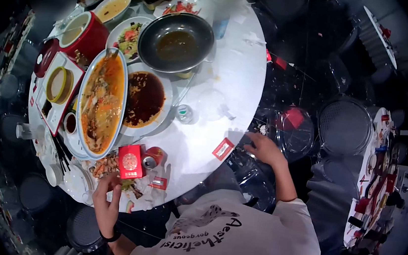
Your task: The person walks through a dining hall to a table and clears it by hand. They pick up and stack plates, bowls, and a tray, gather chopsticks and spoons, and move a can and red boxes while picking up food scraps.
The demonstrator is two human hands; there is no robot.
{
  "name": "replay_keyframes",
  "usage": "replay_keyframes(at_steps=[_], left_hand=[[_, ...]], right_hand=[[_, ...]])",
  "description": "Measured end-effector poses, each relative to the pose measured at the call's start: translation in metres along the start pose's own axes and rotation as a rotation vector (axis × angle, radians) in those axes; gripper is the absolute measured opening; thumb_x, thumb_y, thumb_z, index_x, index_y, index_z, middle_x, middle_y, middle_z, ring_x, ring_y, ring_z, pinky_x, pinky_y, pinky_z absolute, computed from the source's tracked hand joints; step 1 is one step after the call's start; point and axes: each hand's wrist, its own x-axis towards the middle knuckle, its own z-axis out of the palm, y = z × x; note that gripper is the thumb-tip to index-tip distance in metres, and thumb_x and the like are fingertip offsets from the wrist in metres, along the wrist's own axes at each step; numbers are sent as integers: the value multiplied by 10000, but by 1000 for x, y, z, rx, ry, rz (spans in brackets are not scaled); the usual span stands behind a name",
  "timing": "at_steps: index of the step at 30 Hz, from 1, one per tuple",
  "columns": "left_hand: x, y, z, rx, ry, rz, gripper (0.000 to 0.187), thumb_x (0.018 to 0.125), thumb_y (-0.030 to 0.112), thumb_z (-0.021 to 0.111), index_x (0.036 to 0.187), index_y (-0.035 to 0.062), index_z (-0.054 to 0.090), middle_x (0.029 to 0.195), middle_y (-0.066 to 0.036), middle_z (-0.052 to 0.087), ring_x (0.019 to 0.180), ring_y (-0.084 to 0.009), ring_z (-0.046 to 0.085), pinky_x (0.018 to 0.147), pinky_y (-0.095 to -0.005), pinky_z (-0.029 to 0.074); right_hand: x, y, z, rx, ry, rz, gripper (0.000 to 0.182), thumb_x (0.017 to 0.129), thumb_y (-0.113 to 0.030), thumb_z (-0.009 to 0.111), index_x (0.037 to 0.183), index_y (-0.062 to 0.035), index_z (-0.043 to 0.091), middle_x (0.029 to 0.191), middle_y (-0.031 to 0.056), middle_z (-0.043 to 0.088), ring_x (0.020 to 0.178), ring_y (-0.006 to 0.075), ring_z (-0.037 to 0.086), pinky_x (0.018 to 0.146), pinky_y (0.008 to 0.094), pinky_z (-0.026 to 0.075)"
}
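My left hand (106, 196) is at the near left edge of the round table, its thumb and fingers apart beside a heap of food scraps (103, 165). Just above the fingertips lies a red box (131, 161) with a gold emblem, and a red drink can (151, 158) stands against its right side. A small red packet (158, 183) and a piece of melon rind (130, 206) lie to the right of this hand. My right hand (265, 149) is over the table's right edge with its fingers stretched out, holding nothing. Close to its left is a red and white packet (223, 149).
Left of centre are an oval fish dish (102, 102), a plate of dark sauce (143, 99) and a dark pan (175, 42). A red pot (87, 35) stands behind. A small clear glass (184, 114) sits mid-table. Dark chairs (344, 125) and another laid table (371, 170) are at right.
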Motion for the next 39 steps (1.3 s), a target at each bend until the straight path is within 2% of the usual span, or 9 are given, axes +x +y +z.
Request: replay_keyframes(at_steps=[4, 7, 10, 16, 20, 25, 31, 36, 39], left_hand=[[6, 16, 47, -219, 25, -190, 216, 887, 60, 537, 1080, -23, 582, 831, -79, 612, 738, -124, 563, 632, -242, 442], [14, 16, 74, -362, 42, -293, 215, 905, 55, 516, 1094, -21, 585, 871, -83, 632, 806, -132, 605, 666, -237, 468], [37, 22, 103, -577, 15, -224, 191, 899, 33, 514, 1065, -28, 585, 868, -79, 632, 821, -148, 617, 721, -254, 478], [143, 120, 156, -489, -146, 92, 241, 796, -18, 558, 1033, -19, 605, 876, -112, 654, 817, -201, 633, 732, -272, 472], [203, 178, 215, -369, -90, 234, 240, 798, -6, 569, 1035, -14, 609, 879, -111, 653, 810, -214, 631, 719, -276, 473], [233, 240, 282, -519, -1, -135, 200, 839, 11, 540, 1026, -21, 605, 858, -106, 652, 817, -178, 632, 750, -275, 478], [215, 259, 318, -617, 226, -389, 169, 893, 40, 540, 1043, -18, 593, 867, -100, 656, 813, -153, 637, 748, -254, 484], [217, 252, 342, -705, 363, -543, 184, 932, 103, 512, 1052, -20, 579, 846, -75, 648, 808, -128, 613, 717, -240, 482], [230, 217, 379, -660, 423, -441, 172, 928, 104, 526, 1039, -13, 586, 825, -70, 651, 780, -119, 615, 693, -234, 485]], right_hand=[[38, 11, -9, 211, -212, -51, 476, 838, -257, 623, 1247, -43, 507, 955, 198, 609, 841, 327, 605, 760, 379, 483], [55, 6, -30, 260, -158, -27, 465, 853, -250, 610, 1253, -40, 500, 946, 198, 611, 825, 309, 609, 743, 361, 483], [59, 15, -54, 373, -222, -17, 453, 856, -231, 614, 1250, -41, 501, 935, 176, 615, 802, 270, 610, 738, 331, 484], [104, 109, -95, 421, -431, 109, 495, 829, -256, 670, 1230, -10, 515, 913, 115, 637, 785, 177, 606, 725, 296, 487], [207, 217, -99, 644, -290, -31, 453, 774, -213, 722, 1148, -8, 567, 901, 106, 638, 791, 157, 603, 717, 278, 489], [358, 264, -123, 443, -140, -29, 601, 679, -226, 784, 1170, 5, 524, 943, 127, 625, 814, 219, 616, 738, 323, 500], [483, 186, -111, 472, 150, -391, 1063, 570, -230, 852, 1387, -13, 206, 1298, 198, 436, 1181, 335, 419, 1006, 411, 341], [513, 129, -108, 648, 37, -426, 980, 582, -231, 832, 1359, -74, 256, 1233, 219, 505, 1146, 337, 508, 957, 384, 411], [480, 100, -109, 547, -1, -580, 893, 582, -286, 818, 1302, -91, 327, 1144, 204, 566, 1069, 369, 557, 897, 404, 451]])
